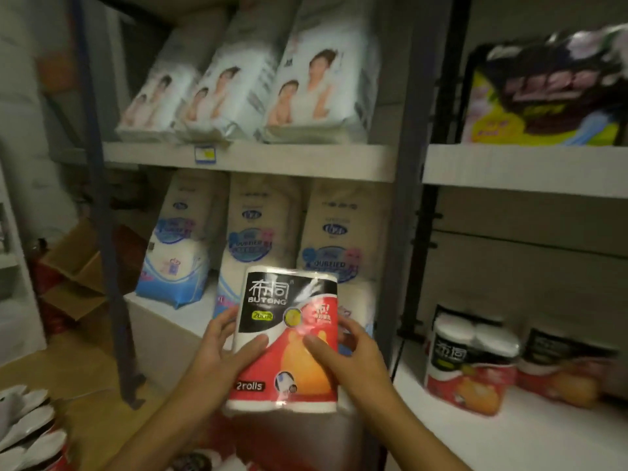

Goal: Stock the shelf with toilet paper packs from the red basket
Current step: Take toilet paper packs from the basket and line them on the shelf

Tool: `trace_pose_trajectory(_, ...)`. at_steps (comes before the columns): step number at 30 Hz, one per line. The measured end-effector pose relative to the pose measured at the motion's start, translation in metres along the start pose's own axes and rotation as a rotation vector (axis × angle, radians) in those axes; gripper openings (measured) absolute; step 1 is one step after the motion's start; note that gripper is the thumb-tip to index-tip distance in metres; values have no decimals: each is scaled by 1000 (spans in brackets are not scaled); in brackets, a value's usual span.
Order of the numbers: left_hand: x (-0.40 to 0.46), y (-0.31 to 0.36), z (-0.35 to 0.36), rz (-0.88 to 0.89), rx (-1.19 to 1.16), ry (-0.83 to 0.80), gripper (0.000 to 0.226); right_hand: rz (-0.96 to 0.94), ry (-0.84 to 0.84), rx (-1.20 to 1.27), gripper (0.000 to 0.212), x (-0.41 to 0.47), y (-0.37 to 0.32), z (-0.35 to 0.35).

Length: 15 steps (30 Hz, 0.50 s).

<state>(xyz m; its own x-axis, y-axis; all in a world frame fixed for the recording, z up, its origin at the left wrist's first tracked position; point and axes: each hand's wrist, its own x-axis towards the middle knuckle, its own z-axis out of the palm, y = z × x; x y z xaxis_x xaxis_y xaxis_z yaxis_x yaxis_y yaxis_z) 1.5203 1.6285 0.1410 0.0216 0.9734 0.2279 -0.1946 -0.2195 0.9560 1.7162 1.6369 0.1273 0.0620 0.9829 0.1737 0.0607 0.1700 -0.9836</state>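
A two-roll paper pack (289, 334) with a black, red and orange wrapper is held upright in front of me. My left hand (221, 355) grips its left side, thumb across the front. My right hand (346, 358) grips its right side the same way. Two matching packs (472, 362) (564, 372) stand on the white lower shelf (509, 433) at the right. At the bottom left corner, more packs (27, 433) lie in what looks like the red basket, mostly out of frame.
A dark metal upright (407, 205) separates the left bay from the right one. Tall tissue bags (261, 239) fill the left lower shelf, white bags with pictures (316, 83) the shelf above. An open cardboard box (78, 266) sits on the floor at left.
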Motion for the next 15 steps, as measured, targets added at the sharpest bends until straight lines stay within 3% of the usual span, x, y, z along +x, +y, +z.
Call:
trace_pose_trajectory(2, -2, 16, 19, 16, 11, -43, 67, -15, 16, 10, 79, -14, -18, -22)
trace_pose_trajectory(5, -8, 32, 41, 40, 96, -140, 102, -54, 33, 5, 81, -47, -43, -53)
trace_pose_trajectory(10, -19, 27, 101, 20, 144, -305, 118, -109, 179, -20, 72, -95, -54, -118)
trace_pose_trajectory(15, -26, -4, 186, -27, 189, -459, 108, -115, 293, -38, 60, -121, -52, -202)
